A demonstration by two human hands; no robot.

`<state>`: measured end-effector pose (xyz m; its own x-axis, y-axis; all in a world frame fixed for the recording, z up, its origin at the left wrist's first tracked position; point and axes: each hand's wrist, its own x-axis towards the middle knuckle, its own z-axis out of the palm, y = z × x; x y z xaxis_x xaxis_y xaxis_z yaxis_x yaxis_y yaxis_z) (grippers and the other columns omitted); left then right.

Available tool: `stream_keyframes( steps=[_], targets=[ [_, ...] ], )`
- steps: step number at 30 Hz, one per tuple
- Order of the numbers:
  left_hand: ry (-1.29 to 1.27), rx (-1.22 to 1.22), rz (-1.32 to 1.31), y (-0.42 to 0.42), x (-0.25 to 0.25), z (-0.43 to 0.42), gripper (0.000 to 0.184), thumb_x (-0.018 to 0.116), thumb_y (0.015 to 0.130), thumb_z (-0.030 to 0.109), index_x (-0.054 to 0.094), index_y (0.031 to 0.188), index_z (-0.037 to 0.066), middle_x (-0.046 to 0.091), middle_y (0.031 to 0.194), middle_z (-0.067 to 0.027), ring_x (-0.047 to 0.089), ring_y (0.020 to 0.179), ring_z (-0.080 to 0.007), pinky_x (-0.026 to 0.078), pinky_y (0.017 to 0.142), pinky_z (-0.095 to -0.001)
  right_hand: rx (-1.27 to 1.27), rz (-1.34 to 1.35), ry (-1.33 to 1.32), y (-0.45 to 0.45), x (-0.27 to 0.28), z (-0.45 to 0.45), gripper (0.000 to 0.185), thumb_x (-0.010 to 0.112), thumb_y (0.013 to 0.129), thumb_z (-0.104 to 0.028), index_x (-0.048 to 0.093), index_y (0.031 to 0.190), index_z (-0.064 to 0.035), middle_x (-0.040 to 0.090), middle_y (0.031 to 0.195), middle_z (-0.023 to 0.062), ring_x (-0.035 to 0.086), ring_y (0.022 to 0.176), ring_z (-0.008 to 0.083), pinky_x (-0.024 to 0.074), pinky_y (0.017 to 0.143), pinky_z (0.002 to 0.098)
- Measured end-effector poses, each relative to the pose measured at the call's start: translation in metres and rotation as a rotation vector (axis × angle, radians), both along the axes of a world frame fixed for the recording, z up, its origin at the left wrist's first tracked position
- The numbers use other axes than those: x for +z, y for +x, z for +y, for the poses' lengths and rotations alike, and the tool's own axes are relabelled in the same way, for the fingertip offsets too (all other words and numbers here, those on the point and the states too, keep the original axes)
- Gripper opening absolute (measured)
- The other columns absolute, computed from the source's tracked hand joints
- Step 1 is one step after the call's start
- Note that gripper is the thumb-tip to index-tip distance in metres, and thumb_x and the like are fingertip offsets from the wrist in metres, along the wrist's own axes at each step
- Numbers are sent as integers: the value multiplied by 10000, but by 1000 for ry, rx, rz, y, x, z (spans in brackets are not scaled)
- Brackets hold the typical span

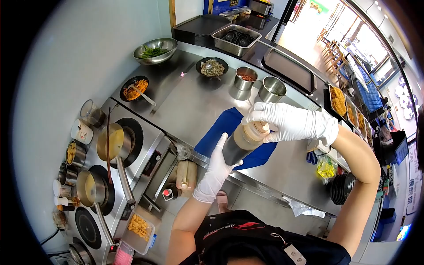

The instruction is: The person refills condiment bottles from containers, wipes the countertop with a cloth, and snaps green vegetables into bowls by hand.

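Observation:
Between my gloved hands is a clear plastic bottle [247, 138] with dark liquid in its lower part, tilted over the steel counter. My left hand [215, 168] is wrapped round its lower body from the near side. With my right hand [282, 120] I grip its pale top; part of the top is hidden by the fingers. Beneath the bottle, a folded blue cloth [215, 134] lies on the counter.
On the counter's far side are bowls of carrot strips [136, 89], chopped food [212, 67] and green vegetables [153, 52], plus two steel pots [272, 89]. Pans with long handles [115, 142] sit on the hobs at left. Black plates [341, 188] are stacked at right.

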<state>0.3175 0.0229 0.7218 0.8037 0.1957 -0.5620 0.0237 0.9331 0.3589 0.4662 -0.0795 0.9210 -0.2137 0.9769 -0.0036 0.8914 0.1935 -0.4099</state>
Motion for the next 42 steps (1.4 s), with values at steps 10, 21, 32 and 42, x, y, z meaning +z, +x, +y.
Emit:
stream_keyframes(
  steps=[10, 21, 32, 42],
  targets=[
    [-16, 25, 30, -1, 12, 2, 418, 548, 908, 529, 572, 1129, 176, 649, 1003, -65, 623, 814, -244, 473, 527, -380, -548, 72, -255, -17, 7, 11, 655, 646, 846, -523, 548, 1157, 45, 664, 947, 233, 659, 886, 378, 519, 798, 369],
    [-46, -133, -18, -4, -1, 9, 450, 482, 924, 549, 589, 1096, 147, 661, 905, -106, 619, 696, -291, 455, 480, -368, 66, -144, -52, -12, 3, 2, 719, 810, 710, -192, 456, 1316, -33, 565, 1208, 161, 548, 1118, 344, 450, 968, 414],
    [-79, -111, 36, -6, -2, 7, 480, 453, 930, 555, 579, 1103, 126, 653, 929, -124, 607, 671, -308, 433, 459, -350, -95, 21, -170, -15, 8, 2, 540, 719, 788, -92, 494, 1273, -23, 566, 1203, 141, 558, 1142, 311, 446, 976, 375],
    [-248, -264, -149, -9, -4, 6, 448, 396, 953, 473, 563, 1112, 89, 630, 889, -131, 603, 667, -343, 422, 399, -340, 92, -33, -50, -19, 6, 1, 530, 660, 758, 93, 521, 1255, -29, 489, 1326, 146, 500, 1224, 325, 420, 1034, 396]
  ],
)
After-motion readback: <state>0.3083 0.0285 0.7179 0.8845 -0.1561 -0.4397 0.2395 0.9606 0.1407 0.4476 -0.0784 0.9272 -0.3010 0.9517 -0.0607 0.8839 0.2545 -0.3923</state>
